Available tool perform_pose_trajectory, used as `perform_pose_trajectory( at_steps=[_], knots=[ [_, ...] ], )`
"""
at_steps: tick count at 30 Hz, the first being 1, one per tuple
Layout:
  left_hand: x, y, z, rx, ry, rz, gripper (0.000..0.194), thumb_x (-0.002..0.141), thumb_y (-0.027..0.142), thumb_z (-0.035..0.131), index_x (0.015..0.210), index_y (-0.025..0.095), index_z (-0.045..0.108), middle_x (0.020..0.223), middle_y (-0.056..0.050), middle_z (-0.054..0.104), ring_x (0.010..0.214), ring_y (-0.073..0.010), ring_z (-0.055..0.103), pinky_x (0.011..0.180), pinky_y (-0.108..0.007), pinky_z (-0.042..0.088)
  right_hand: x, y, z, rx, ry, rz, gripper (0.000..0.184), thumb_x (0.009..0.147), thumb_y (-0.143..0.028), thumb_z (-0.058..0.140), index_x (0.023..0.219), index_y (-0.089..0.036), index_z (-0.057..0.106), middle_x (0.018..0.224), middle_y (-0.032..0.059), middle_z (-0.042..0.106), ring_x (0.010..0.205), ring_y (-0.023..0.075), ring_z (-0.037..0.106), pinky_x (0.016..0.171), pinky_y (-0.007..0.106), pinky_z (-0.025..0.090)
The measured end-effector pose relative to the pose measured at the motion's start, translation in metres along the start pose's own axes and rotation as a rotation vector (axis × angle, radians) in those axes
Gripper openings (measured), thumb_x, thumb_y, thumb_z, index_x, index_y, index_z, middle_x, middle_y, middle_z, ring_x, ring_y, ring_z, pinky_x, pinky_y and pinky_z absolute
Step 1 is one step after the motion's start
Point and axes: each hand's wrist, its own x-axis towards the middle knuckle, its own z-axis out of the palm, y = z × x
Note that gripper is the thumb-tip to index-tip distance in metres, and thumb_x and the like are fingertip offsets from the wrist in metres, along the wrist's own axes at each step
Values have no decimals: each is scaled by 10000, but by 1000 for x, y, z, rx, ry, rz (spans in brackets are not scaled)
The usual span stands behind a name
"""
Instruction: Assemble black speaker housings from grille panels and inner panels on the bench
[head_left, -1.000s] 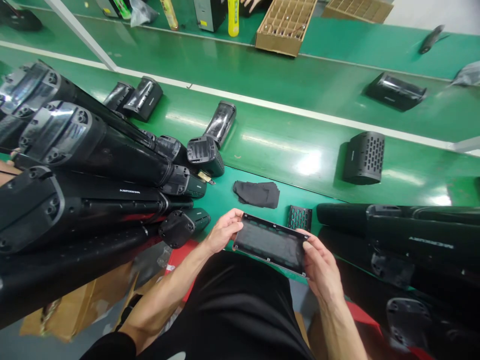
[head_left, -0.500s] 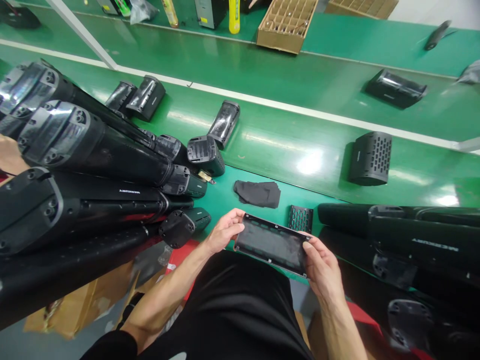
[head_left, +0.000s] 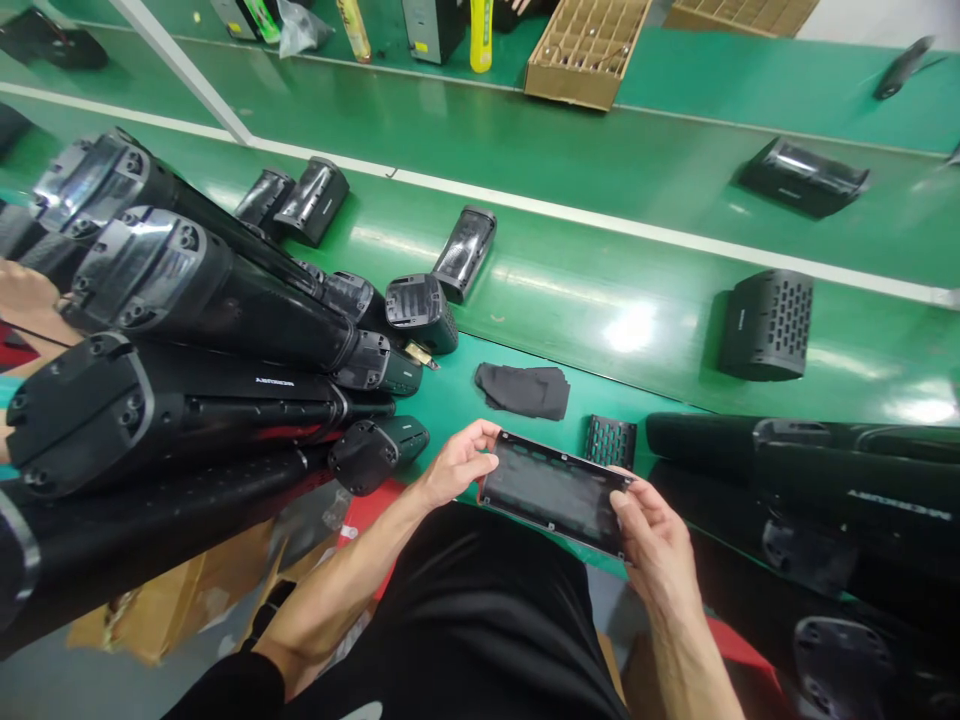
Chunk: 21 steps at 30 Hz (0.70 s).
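Note:
A black rectangular plastic panel (head_left: 556, 492) with a dark mesh sheet in it is held between both hands, low over the bench's near edge. My left hand (head_left: 463, 465) pinches its left end, thumb on top. At the right end my right hand (head_left: 654, 520) grips it the same way, thumb pressing near the corner. Just beyond the panel lies a stack of black cloth pieces (head_left: 523, 390) on the green mat. A black slotted grille panel (head_left: 610, 442) rests behind my right hand.
Long black housings (head_left: 225, 380) are piled at the left, more dark housings (head_left: 787, 460) at the right. Black speaker-like units (head_left: 766, 325) stand on the green conveyor surface (head_left: 585, 260). Across it is a divided cardboard box (head_left: 589, 55). Another person's hand (head_left: 34, 300) shows at far left.
The whole view has shifted slightly, so most things appear a little farther right. Both hands keep their hold on the panel, which stays in nearly the same pose.

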Motion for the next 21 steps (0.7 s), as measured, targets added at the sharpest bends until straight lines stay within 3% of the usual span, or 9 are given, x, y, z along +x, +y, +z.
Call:
perform_pose_trajectory(
  at_steps=[4, 15, 21],
  knots=[
    [0, 0, 1, 17, -11, -4, 393, 832, 354, 732, 1135, 165, 568, 912, 8, 591, 611, -51, 428, 579, -207, 331, 2, 4, 2, -34, 1, -28, 508, 579, -390, 995, 987, -239, 732, 923, 15, 790, 782, 158, 720, 747, 241, 578],
    [-1, 6, 4, 6, 5, -20, 398, 825, 374, 732, 1108, 160, 554, 873, 9, 577, 655, -83, 497, 577, -211, 370, 1, 7, 0, -16, -19, -16, 497, 598, -401, 978, 982, -234, 711, 902, 11, 760, 751, 157, 690, 718, 258, 576],
    [1, 1, 3, 14, -1, -7, 385, 847, 384, 722, 1110, 158, 553, 835, 17, 568, 632, -80, 484, 558, -206, 368, 3, 10, -4, -47, -30, -47, 467, 622, -399, 966, 981, -243, 710, 779, -40, 646, 673, 113, 596, 670, 211, 531]
  ],
)
